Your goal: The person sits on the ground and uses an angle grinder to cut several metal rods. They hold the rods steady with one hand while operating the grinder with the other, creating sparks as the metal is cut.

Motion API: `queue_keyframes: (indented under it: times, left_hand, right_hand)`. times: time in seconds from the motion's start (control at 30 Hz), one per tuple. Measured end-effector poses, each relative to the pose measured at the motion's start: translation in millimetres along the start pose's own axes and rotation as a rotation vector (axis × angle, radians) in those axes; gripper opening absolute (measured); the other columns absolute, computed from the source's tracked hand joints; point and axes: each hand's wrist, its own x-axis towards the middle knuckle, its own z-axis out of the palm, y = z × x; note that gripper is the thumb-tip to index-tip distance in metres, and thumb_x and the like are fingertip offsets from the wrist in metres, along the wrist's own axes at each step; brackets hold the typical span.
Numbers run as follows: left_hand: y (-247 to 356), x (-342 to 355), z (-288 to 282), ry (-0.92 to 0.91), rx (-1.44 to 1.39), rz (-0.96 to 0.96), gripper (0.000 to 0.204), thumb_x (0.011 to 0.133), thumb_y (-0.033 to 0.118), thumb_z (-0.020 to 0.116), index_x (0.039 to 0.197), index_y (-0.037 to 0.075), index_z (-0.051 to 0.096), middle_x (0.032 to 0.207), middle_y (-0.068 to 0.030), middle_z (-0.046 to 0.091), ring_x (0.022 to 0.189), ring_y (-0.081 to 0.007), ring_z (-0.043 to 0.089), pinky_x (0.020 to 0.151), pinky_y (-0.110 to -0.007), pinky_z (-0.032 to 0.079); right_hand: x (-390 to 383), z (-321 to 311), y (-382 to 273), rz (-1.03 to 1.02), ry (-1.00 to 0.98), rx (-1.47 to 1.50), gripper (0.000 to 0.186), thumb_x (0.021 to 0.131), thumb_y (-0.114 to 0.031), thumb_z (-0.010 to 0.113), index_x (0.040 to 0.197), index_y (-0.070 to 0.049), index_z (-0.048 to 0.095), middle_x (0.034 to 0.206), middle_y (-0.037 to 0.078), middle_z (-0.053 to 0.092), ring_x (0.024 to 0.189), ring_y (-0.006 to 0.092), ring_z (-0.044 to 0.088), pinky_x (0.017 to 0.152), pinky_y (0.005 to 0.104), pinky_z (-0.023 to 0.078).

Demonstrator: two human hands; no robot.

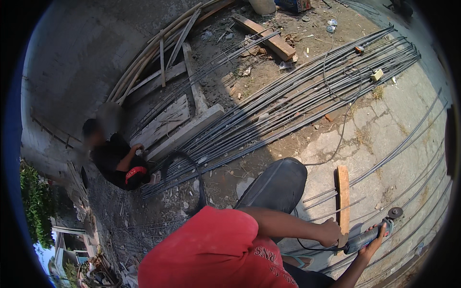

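Observation:
An angle grinder point(361, 240) with a grey-blue body and a dark disc point(395, 212) is at the lower right. My right hand point(375, 244) is closed around its body near the head, with the disc pointing up and away from me. My left hand point(330, 233) is closed beside the grinder's rear end, where a dark cord comes out. What its fingers hold is hidden. Just beyond my left hand, a short wooden board point(343, 194) lies across thin steel bars point(321, 198) on the concrete.
A long bundle of steel rebar point(288, 103) runs diagonally across the ground, with a black cable point(342, 137) over it. A person in black point(113, 158) sits at the left near its end. Wooden planks point(269, 38) and poles point(144, 60) lie beyond. My bent knee point(283, 180) is close by.

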Motion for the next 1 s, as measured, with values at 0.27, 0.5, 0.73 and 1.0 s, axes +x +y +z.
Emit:
queue_keyframes:
  times: [0.27, 0.5, 0.73, 1.0]
  left_hand:
    - [-64.2, 23.9, 1.7, -0.15, 0.518, 0.091, 0.037, 0.09, 0.043, 0.071, 0.108, 0.012, 0.08, 0.109, -0.0088, 0.077, 0.103, -0.0309, 0.072, 0.082, -0.05, 0.053]
    - [-35.9, 12.9, 2.4, -0.167, 0.423, 0.249, 0.039, 0.088, 0.043, 0.071, 0.109, 0.011, 0.078, 0.106, -0.0096, 0.076, 0.102, -0.0318, 0.071, 0.082, -0.052, 0.05]
    - [-40.0, 29.4, 16.7, -0.194, 0.303, 0.264, 0.039, 0.085, 0.04, 0.069, 0.107, 0.009, 0.078, 0.106, -0.0151, 0.077, 0.099, -0.0357, 0.072, 0.081, -0.051, 0.054]
    - [-52.9, 53.7, 35.0, -0.244, 0.213, 0.288, 0.039, 0.081, 0.033, 0.067, 0.103, 0.004, 0.079, 0.102, -0.0207, 0.076, 0.093, -0.0391, 0.073, 0.08, -0.048, 0.056]
  right_hand:
    - [23.2, -21.8, 39.6, -0.035, 0.066, -0.211, 0.037, 0.09, -0.04, 0.078, 0.101, -0.008, 0.061, 0.09, 0.0, 0.059, 0.083, 0.0126, 0.057, 0.074, 0.0266, 0.05]
    - [25.3, -42.7, 69.1, -0.038, 0.084, -0.25, 0.045, 0.091, -0.039, 0.072, 0.121, -0.009, 0.057, 0.107, 0.01, 0.059, 0.094, 0.0246, 0.057, 0.081, 0.0442, 0.051]
    - [37.7, -47.3, 77.7, -0.024, 0.089, -0.237, 0.052, 0.091, -0.039, 0.068, 0.132, -0.009, 0.054, 0.118, 0.015, 0.059, 0.101, 0.0325, 0.057, 0.086, 0.0541, 0.051]
    - [30.1, -22.6, 82.7, -0.001, 0.086, -0.216, 0.053, 0.091, -0.039, 0.067, 0.133, -0.009, 0.054, 0.119, 0.015, 0.058, 0.102, 0.0328, 0.057, 0.087, 0.0543, 0.051]
